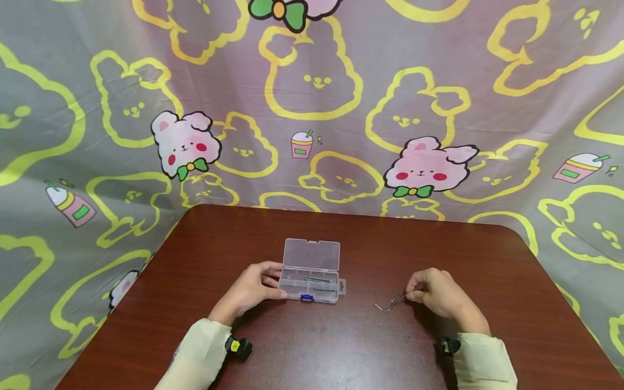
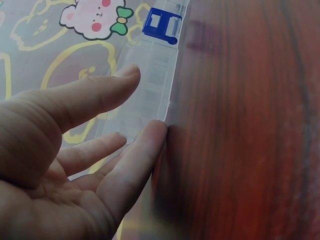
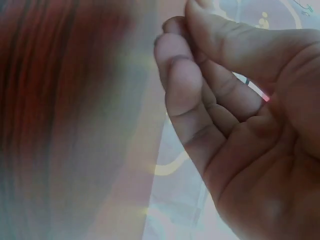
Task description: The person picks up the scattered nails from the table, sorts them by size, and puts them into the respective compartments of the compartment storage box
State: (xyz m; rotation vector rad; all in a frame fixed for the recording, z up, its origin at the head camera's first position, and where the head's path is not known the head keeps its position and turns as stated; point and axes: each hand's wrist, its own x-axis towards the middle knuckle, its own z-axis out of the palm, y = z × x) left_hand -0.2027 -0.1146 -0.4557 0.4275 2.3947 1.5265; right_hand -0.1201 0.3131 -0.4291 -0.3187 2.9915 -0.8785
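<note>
A clear plastic compartment box [image 1: 292,290] with a blue latch [image 1: 306,297] stands on the table, its lid [image 1: 312,254] raised at the back. Slim metal pieces [image 1: 319,280] lie in its right-hand compartments. My left hand [image 1: 251,288] holds the box at its left end, thumb by the front corner and fingers along the side. To the right of the box, the fingertips of my right hand [image 1: 436,292] pinch the end of a small cluster of thin silvery metal pieces [image 1: 396,301]; their exact kind is too small to tell. In the right wrist view the curled fingers hide what they hold.
Near the cluster a short metal piece [image 1: 378,307] lies on the brown wooden table [image 1: 341,352]. A hanging tab [image 1: 342,286] sticks out from the box's right end. Behind the table hangs a patterned cloth [image 1: 322,162].
</note>
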